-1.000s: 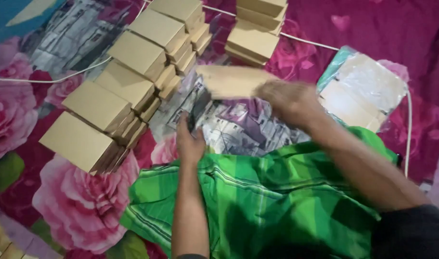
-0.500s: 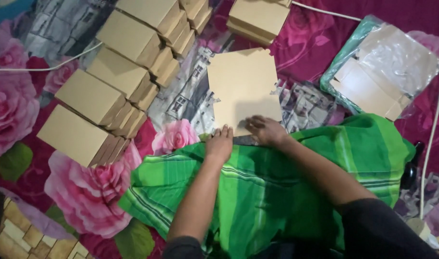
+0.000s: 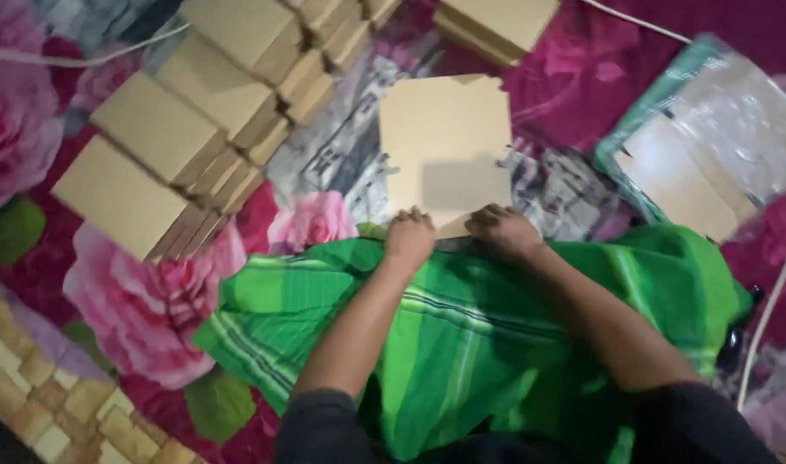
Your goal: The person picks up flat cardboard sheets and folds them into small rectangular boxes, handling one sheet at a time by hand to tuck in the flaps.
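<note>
- My left hand (image 3: pixel 408 236) is curled into a loose fist, pressing the near edge of the flat cardboard sheet (image 3: pixel 444 146).
- My right hand (image 3: pixel 503 232) lies just beside it, fingers bent down onto that same edge.
- The sheet lies flat on the floral cloth (image 3: pixel 127 301), just beyond the green striped cloth (image 3: pixel 496 326) over my lap.
- Folded cardboard boxes (image 3: pixel 161 172) stand in a row to the left.
- A plastic bag of flat sheets (image 3: pixel 702 146) lies to the right.

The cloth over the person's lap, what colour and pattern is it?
Bright green cloth with thin pale and darker stripes, seen in the head view, just below both hands on the flat cardboard sheet.
</note>
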